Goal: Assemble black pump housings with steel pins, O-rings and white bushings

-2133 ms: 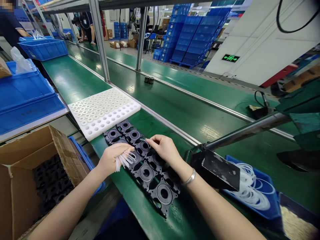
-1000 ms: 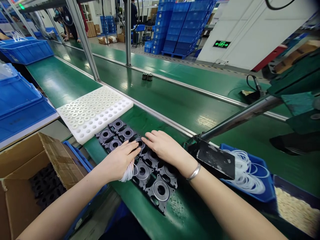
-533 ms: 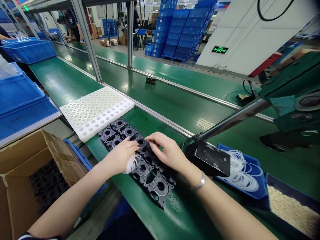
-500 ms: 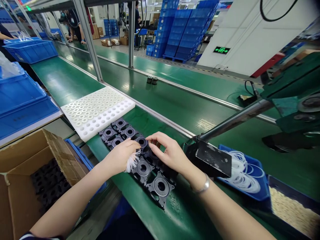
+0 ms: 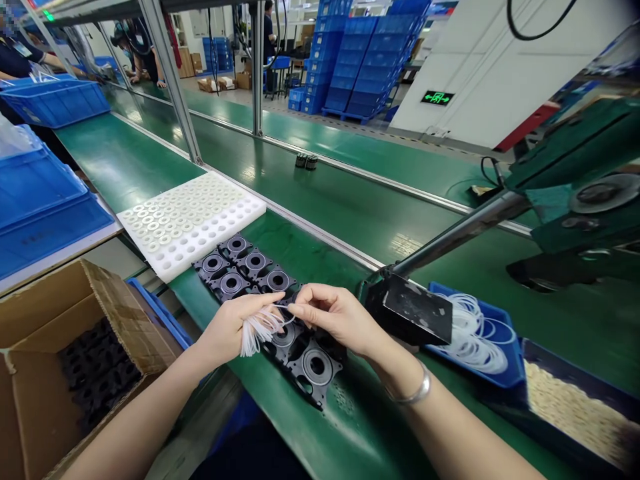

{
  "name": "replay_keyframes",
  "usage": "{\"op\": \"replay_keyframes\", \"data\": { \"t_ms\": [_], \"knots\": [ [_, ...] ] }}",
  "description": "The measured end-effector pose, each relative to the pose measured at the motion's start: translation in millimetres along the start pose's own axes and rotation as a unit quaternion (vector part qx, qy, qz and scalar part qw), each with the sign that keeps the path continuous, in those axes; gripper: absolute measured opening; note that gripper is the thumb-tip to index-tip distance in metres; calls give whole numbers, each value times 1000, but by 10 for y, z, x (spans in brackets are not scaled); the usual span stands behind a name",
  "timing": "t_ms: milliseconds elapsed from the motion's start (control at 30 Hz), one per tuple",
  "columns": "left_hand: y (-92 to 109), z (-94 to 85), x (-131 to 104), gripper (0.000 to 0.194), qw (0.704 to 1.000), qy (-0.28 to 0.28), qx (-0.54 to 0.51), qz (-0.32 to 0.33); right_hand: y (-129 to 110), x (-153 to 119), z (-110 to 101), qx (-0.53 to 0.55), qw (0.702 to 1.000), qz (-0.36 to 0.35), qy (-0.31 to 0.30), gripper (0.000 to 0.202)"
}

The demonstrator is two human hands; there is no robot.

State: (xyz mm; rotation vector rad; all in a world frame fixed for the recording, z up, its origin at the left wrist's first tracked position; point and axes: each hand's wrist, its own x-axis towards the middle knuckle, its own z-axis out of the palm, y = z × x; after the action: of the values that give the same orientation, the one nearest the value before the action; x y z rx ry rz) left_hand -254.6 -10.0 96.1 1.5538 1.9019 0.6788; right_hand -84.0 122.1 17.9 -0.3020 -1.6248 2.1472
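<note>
A bunch of thin white rings (image 5: 257,331) hangs from my left hand (image 5: 231,327), whose fingers are wrapped round it. My right hand (image 5: 340,316) pinches one white ring (image 5: 286,312) that stretches between the two hands. Both hands are above two rows of black square parts (image 5: 316,365) with round centres, lying on the green work surface (image 5: 280,420). Some of these parts are hidden under the hands. A white foam tray (image 5: 175,265) holding pale washers in round holes sits beyond the rows.
A cardboard box (image 5: 120,313) with black parts stands at lower left, blue bins (image 5: 40,193) behind it. On the right are a black block (image 5: 420,309), a blue bin of white rings (image 5: 515,377) and a container of pale pieces (image 5: 580,413). People are at the far left.
Both hands have drawn back a little from the black parts. One ring now stretches between them, and more of the white bunch shows. The view has shifted slightly.
</note>
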Motion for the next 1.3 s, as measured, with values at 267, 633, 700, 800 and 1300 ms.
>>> {"op": "replay_keyframes", "data": {
  "t_ms": [267, 633, 700, 800, 1300],
  "knots": [
    [-232, 18, 20, 29, 997, 74, 11, -4, 303, -58, -230, -317, 934, 21, 162, 33],
    [-208, 322, 228, 44, 863, -58, 433, 253, 474, -56, -225, -501, 846, -73, 169, 11],
    [-241, 320, 231, 47, 855, -74, 445, 255, 474, -87, -251, -568, 801, -140, 126, 23],
    [-238, 312, 237, 51, 829, -87, 482, 270, 404, -128, -299, -659, 724, -195, 61, 36],
    [-235, 363, 207, 50, 763, -59, 567, 306, 293, -296, -450, -647, 718, -252, -50, 14]
  ]
}}
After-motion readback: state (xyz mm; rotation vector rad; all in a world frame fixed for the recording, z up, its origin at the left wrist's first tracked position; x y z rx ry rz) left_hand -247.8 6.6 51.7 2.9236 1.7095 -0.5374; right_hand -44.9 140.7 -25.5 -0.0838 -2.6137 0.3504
